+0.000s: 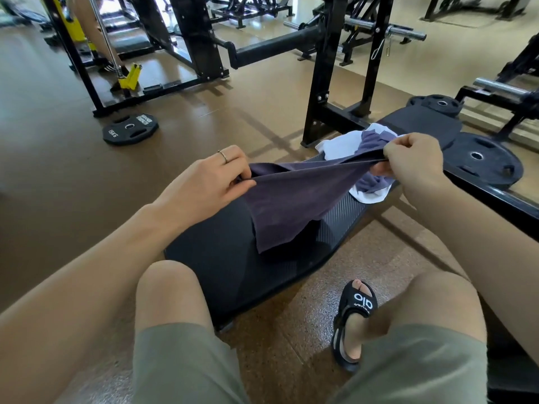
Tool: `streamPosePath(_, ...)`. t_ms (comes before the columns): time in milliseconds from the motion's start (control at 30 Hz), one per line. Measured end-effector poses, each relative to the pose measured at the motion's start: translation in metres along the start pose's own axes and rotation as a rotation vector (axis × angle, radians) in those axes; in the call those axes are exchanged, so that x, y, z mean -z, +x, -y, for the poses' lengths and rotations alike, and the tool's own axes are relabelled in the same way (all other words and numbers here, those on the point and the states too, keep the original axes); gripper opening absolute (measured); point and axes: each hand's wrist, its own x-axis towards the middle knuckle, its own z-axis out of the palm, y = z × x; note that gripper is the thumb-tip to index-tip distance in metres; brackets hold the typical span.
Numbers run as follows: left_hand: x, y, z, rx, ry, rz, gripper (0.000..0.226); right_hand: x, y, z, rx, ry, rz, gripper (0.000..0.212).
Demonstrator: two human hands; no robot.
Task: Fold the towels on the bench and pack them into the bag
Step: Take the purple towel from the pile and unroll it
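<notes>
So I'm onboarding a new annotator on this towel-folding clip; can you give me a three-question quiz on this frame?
1. True or false: both the left hand and the right hand pinch the purple towel.
2. Multiple choice: the white towel lies (A) on the floor, (B) on the bench, (C) across the person's knees.
3. Short answer: what weight is printed on the plate lying on the floor at the left?

Key: 1 true; 2 B; 3 15KG.
</notes>
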Motion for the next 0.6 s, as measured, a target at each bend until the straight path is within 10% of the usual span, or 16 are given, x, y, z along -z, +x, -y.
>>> streamPosePath(233, 0.022, 0.023, -0.017, -0.07, 0.085, 0.022, 0.026, 0.0, -0.013, 0.006, 0.249, -0.809, 0.298, 0.008)
streamPosePath(400, 0.034, 0.045, -0.031, -0.041, -0.063, 0.083, 0.019, -0.025, -0.073, 0.045, 0.685, -0.221, 0.676, 0.061)
streamPosePath(600, 0.045, 0.049, -0.04, 0.083, -0.303, 0.106, 0.015, -0.046, -0.084, 0.045, 0.617, 0.056, 0.683, 0.038)
